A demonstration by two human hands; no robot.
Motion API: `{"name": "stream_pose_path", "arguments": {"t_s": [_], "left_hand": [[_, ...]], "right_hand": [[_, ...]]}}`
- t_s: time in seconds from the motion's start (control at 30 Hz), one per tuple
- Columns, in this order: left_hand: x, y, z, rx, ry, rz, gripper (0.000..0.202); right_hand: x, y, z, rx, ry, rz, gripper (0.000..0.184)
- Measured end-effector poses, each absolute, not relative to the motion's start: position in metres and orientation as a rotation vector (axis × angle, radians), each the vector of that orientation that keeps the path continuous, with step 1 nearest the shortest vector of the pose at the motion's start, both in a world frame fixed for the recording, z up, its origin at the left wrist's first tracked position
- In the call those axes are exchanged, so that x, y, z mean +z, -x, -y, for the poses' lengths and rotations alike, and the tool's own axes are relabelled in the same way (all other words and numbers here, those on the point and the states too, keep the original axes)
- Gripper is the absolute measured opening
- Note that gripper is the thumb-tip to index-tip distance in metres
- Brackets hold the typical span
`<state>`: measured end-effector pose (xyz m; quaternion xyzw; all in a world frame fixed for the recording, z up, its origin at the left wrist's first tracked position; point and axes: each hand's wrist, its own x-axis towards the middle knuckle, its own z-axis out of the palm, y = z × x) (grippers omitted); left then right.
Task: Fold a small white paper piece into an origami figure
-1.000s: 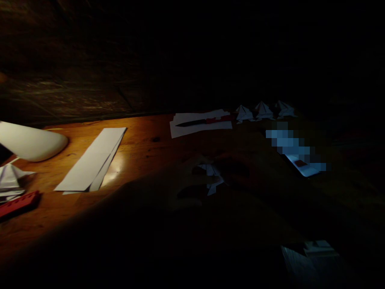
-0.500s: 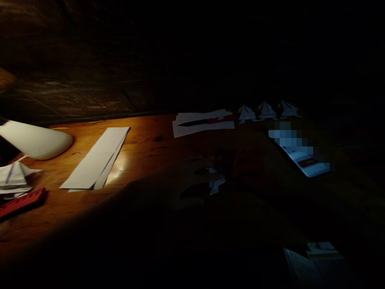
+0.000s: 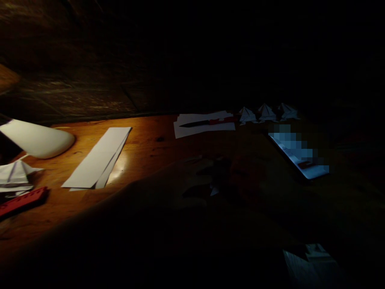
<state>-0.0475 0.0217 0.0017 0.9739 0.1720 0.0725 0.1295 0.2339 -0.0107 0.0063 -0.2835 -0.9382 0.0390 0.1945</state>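
Note:
Both hands lie in deep shadow at the middle of the wooden table [image 3: 144, 140]. My left hand [image 3: 192, 182] has its fingers curled around a small folded white paper [image 3: 214, 190], of which only a corner shows. My right hand [image 3: 248, 172] closes over the same paper from the right and hides most of it. Both forearms run back toward me in the dark.
A white lamp head [image 3: 39, 138] lights the left side. Long paper strips [image 3: 98, 158] lie beside it. A knife [image 3: 207, 121] rests on white sheets [image 3: 204, 129]. Three folded paper figures [image 3: 266, 112], a lit phone [image 3: 300, 158], a red ruler [image 3: 22, 200] and another folded figure [image 3: 16, 174] are around.
My right hand has moved left over the folded paper, so less of the paper shows now. The view has drifted slightly.

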Motion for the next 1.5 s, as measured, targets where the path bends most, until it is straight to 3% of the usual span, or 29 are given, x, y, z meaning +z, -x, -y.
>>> {"name": "stream_pose_path", "arguments": {"t_s": [0.23,0.73,1.3,1.5], "left_hand": [[0.001,0.047,-0.025,0.231,-2.841,-0.423,0.055],[0.005,0.052,-0.030,0.198,-2.671,-0.457,0.042],[0.006,0.055,-0.031,0.254,-2.660,-0.483,0.037],[0.004,0.055,-0.031,0.212,-2.704,-0.424,0.044]], "right_hand": [[0.009,-0.234,0.015,0.092,0.831,2.730,0.012],[0.012,-0.229,0.011,0.196,0.912,2.719,0.029],[0.009,-0.238,0.003,0.367,0.887,2.651,0.027],[0.007,-0.237,0.002,0.417,0.881,2.635,0.025]]}}
